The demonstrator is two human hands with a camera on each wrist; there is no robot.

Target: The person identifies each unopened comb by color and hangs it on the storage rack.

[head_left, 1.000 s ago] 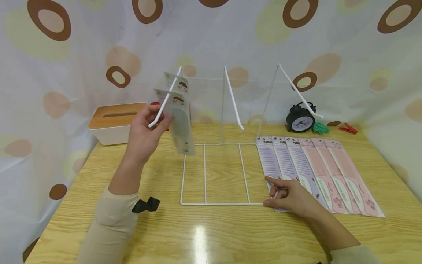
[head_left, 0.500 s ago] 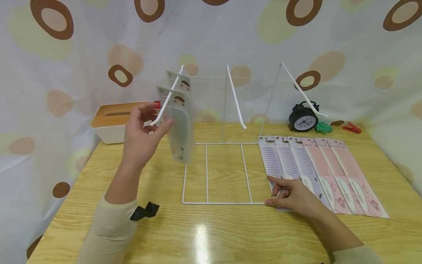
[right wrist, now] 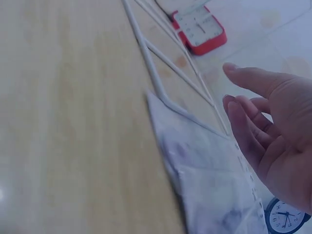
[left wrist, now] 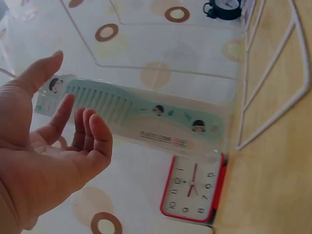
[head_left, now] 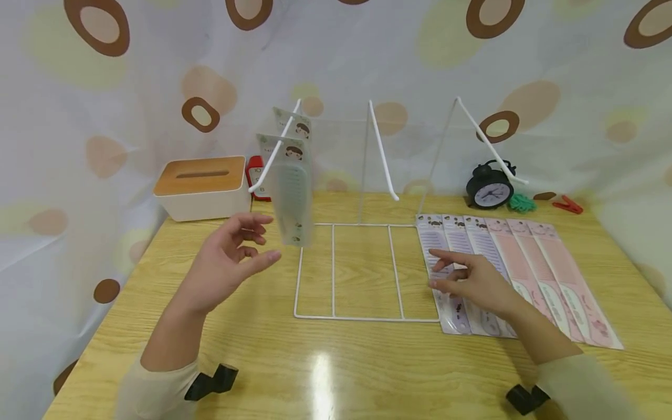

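Observation:
Two packaged green combs hang on the left prong of a white wire rack (head_left: 367, 319); the front comb (head_left: 291, 192) faces me. Below and left of it, my left hand (head_left: 223, 262) is in the air with loosely bent fingers, holding nothing. The left wrist view shows the same green comb (left wrist: 112, 107) just past those fingers. My right hand (head_left: 475, 283) hovers over the leftmost packaged purple comb (head_left: 454, 315), thumb and fingers apart with nothing between them. Purple combs and pink combs (head_left: 572, 280) lie side by side at the rack's right.
The rack's middle prong (head_left: 383, 151) and right prong (head_left: 490, 146) carry nothing. Behind stand a tissue box (head_left: 205, 192) with a wooden lid, a red clock (head_left: 255, 175) and a black alarm clock (head_left: 489, 189). A green coil (head_left: 522, 203) and red clip (head_left: 568, 204) lie at right.
My left hand has come away from the hanging green comb, down toward me. The right hand has lifted off the rack's front corner and moved slightly farther up over the purple combs.

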